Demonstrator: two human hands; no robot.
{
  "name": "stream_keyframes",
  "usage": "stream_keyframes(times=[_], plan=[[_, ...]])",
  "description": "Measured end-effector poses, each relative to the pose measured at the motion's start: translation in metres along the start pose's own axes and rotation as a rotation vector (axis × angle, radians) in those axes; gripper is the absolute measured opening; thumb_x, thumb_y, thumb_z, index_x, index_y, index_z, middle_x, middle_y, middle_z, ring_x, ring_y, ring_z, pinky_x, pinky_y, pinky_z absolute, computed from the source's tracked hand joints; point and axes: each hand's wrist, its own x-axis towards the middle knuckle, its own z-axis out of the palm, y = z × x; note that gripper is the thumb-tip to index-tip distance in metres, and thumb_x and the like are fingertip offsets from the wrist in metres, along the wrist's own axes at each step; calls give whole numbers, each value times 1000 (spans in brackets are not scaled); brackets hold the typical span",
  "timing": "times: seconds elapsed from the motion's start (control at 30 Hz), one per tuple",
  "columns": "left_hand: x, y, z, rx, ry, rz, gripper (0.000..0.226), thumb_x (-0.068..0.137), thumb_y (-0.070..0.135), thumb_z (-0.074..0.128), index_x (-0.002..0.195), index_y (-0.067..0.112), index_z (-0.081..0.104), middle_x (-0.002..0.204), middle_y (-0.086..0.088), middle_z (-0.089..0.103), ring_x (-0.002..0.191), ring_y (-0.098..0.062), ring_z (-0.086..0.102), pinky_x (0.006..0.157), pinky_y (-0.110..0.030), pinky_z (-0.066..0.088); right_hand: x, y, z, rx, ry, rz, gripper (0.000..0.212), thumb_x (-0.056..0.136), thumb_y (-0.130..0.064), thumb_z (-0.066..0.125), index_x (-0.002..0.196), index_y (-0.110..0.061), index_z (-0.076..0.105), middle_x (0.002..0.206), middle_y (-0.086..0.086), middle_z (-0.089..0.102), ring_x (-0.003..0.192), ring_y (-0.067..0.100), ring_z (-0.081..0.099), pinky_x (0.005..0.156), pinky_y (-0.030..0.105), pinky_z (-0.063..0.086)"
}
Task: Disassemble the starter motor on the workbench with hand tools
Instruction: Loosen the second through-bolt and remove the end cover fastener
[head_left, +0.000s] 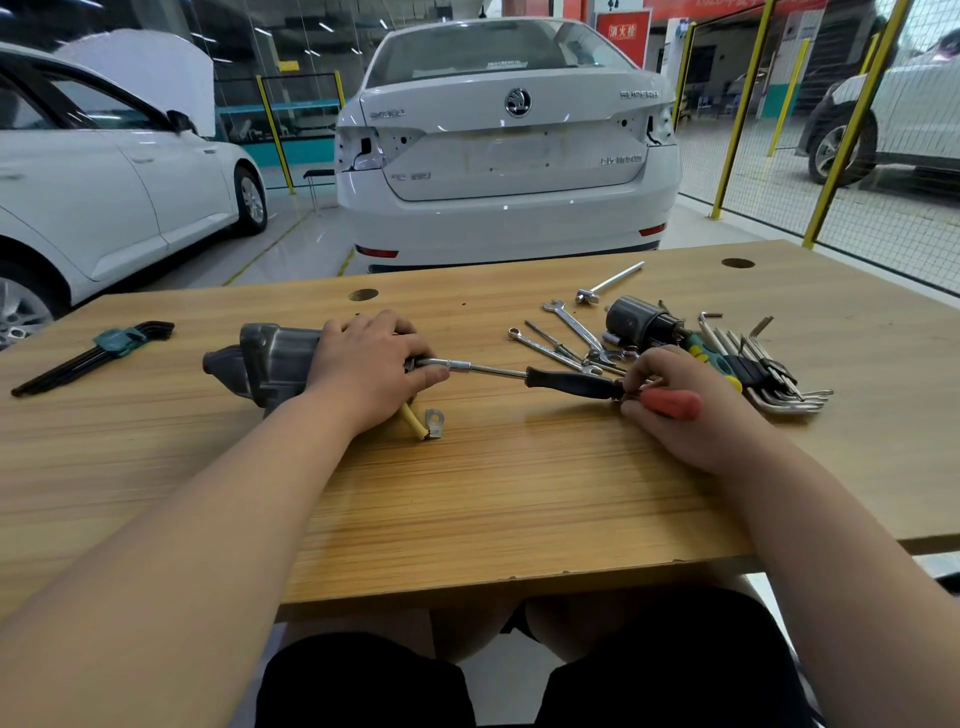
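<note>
My left grip (373, 370) pinned the starter motor (270, 364) to the tabletop (519, 483); my right grip (670, 397) clasped the nut driver (545, 378) at its end — a slipped socket risked rounding the fastener, or rolling the housing.

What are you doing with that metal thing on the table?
A person is taking apart a starter motor on a wooden workbench. The left hand holds the motor steady, while the right hand grips the handle of a socket driver whose tip meets the motor's end. Wrenches and hex keys lie to the right, with another hex key set on the left.
</note>
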Motion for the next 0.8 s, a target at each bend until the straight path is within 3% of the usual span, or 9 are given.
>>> stream_keyframes(times=[0.07,0.2,0.3,0.4,0.53,0.63,0.8], plan=[[0,0,0,-6,-4,-7,40,84,70,40,108,46,62,126,14,48,120,-15,40,94,-38,22,-3,0,1,10,32,10,21,86,-15,74,91,-30,59,107,-6,56,98,13,53,80,25,39],[0,1,0,-9,4,-13,39,84,69,42,107,46,63,125,14,48,118,-15,41,92,-38,22,1,-1,2,120,137,111,17,87,-18,74,89,-32,66,89,-19,60,82,1,54,67,14,38],[0,2,0,1,7,-13,41,84,70,42,108,45,64,125,13,48,118,-15,41,92,-38,23,8,-3,2,149,150,183,11,88,-19,72,90,-29,71,88,-8,68,88,14,63,78,31,51],[0,2,1,9,12,-8,41,85,69,41,109,45,64,125,13,49,117,-16,42,91,-38,24,19,-6,-2,173,123,224,9,90,-18,68,97,-24,71,87,-3,69,87,18,66,84,40,54],[-1,2,1,3,20,-1,40,85,68,42,108,44,64,125,13,49,118,-16,41,91,-38,23,46,-14,-4,155,115,255,13,96,-17,61,107,-13,65,80,3,69,69,14,67,58,26,48],[-1,2,2,-2,26,5,40,85,68,42,108,44,64,125,13,49,117,-16,41,91,-37,21,68,-18,1,57,9,368,21,99,-19,56,116,-7,60,83,12,67,64,19,61,51,26,45],[0,1,3,16,18,8,41,86,68,39,109,44,63,125,14,48,116,-16,41,92,-38,22,84,-23,7,-109,-118,470,26,99,-18,50,114,1,60,86,16,62,69,23,54,67,36,49]])
